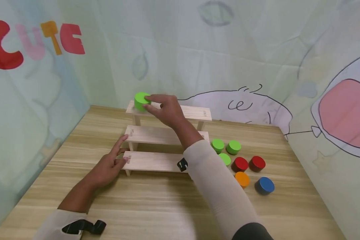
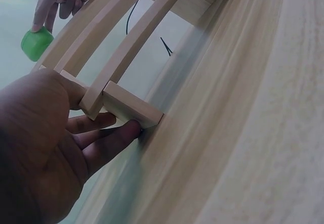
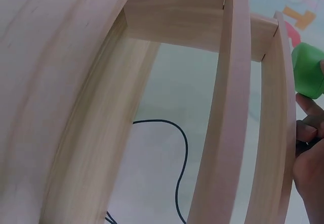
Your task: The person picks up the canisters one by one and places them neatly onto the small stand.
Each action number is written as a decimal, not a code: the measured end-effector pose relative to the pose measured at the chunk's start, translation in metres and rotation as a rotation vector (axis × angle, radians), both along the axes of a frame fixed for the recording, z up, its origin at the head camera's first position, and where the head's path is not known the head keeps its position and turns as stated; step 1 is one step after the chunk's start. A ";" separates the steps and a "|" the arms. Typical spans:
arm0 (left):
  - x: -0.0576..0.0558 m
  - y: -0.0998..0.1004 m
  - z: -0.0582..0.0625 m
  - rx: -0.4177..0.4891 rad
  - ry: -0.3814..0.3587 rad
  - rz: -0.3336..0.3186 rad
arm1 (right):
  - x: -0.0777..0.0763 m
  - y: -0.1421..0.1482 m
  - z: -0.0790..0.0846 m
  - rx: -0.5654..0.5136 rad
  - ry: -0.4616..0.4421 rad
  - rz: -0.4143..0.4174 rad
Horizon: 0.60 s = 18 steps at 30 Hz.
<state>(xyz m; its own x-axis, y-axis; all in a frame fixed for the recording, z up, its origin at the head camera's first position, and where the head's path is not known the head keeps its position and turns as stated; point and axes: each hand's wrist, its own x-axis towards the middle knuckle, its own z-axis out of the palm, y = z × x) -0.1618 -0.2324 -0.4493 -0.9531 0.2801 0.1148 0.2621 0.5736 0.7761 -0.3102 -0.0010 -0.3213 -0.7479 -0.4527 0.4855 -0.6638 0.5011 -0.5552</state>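
Three-tier wooden rack [image 1: 156, 161] stands on the desk [image 1: 138, 206]. Right hand [image 1: 168, 108]: grip narrowed to the width of a green cylinder [image 1: 140, 101], pinched between thumb and fingers at the left end of the rack's top tier; cannot tell whether its base touches the board. Left hand [image 1: 107, 169]: grip partly closed about the rack's left end, thumb at the bottom tier, one finger reaching the middle tier's edge. Right of the rack: three more green cylinders [image 1: 233, 147] nearest it, one partly hidden by the right sleeve [image 1: 222, 193]; two red cylinders [image 1: 257, 163] farther out from the rack; an orange cylinder [image 1: 242, 179] and a blue cylinder [image 1: 264, 185] to the rack's right front, blue the farther. Behind the rack: a printed backdrop [image 1: 180, 50].
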 end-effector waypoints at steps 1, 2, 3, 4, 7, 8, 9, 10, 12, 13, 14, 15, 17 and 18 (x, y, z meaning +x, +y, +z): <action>0.000 0.000 0.000 -0.001 0.004 -0.001 | -0.001 0.000 -0.001 -0.010 -0.002 0.004; 0.000 0.000 0.000 0.000 0.006 -0.001 | -0.002 0.000 -0.001 -0.018 -0.006 0.007; 0.000 -0.001 0.000 -0.006 0.011 0.002 | -0.003 0.000 -0.002 -0.027 -0.009 0.012; 0.000 -0.001 0.000 -0.011 0.014 0.003 | -0.003 0.001 -0.002 -0.034 -0.012 0.016; 0.000 -0.001 -0.001 -0.019 0.020 0.006 | -0.004 0.000 -0.003 -0.033 -0.021 0.022; 0.000 -0.001 -0.001 -0.020 0.021 0.007 | -0.004 -0.001 -0.003 -0.027 -0.025 0.021; 0.000 -0.001 -0.001 -0.025 0.025 0.007 | -0.004 -0.001 -0.003 -0.019 -0.030 0.018; 0.000 0.000 -0.001 -0.024 0.025 0.006 | -0.003 -0.002 -0.004 -0.008 -0.029 0.015; 0.000 0.000 -0.001 -0.026 0.025 0.007 | -0.003 -0.003 -0.004 0.012 -0.020 0.014; -0.001 0.000 -0.001 -0.027 0.023 0.007 | -0.003 -0.003 -0.005 0.022 -0.018 0.013; -0.001 0.000 -0.002 -0.028 0.023 0.008 | -0.003 -0.004 -0.005 0.030 -0.018 0.010; -0.001 0.000 -0.002 -0.029 0.023 0.011 | -0.003 -0.004 -0.005 0.035 -0.016 0.010; -0.001 0.000 -0.002 -0.031 0.023 0.014 | -0.003 -0.005 -0.004 0.041 -0.010 0.012; -0.001 0.000 -0.002 -0.030 0.021 0.016 | -0.003 -0.005 -0.004 0.045 -0.012 0.011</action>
